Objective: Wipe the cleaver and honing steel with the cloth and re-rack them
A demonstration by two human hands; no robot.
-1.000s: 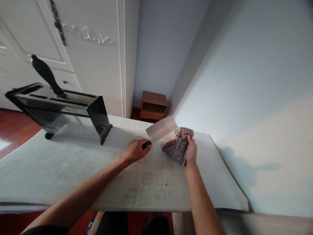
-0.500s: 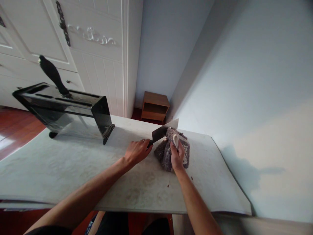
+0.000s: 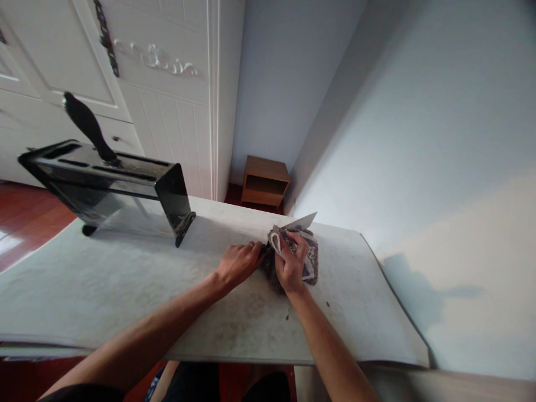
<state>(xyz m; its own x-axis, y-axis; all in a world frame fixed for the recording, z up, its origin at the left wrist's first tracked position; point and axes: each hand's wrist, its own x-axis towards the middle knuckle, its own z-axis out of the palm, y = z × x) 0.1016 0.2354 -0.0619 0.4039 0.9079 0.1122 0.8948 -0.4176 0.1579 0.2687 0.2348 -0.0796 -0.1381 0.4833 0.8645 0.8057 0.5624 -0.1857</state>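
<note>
My left hand (image 3: 238, 263) is closed around the dark handle of a cleaver, whose blade tip (image 3: 302, 221) sticks out beyond a cloth. My right hand (image 3: 288, 267) grips a grey speckled cloth (image 3: 312, 258) and has it wrapped over the blade close to the handle. Most of the blade is hidden under the cloth. Both hands rest low over the pale tabletop (image 3: 125, 279).
A black knife block (image 3: 104, 187) with one black handle (image 3: 86, 125) sticking up stands at the table's back left. White cabinet doors (image 3: 159, 84) rise behind it. A small wooden stool (image 3: 264, 181) sits on the floor by the wall. The wall (image 3: 419, 167) runs along the table's right edge.
The cleaver's blade turned from flat and fully visible to edge-on. My right hand brought the cloth left from beside the blade and folded it over the blade.
</note>
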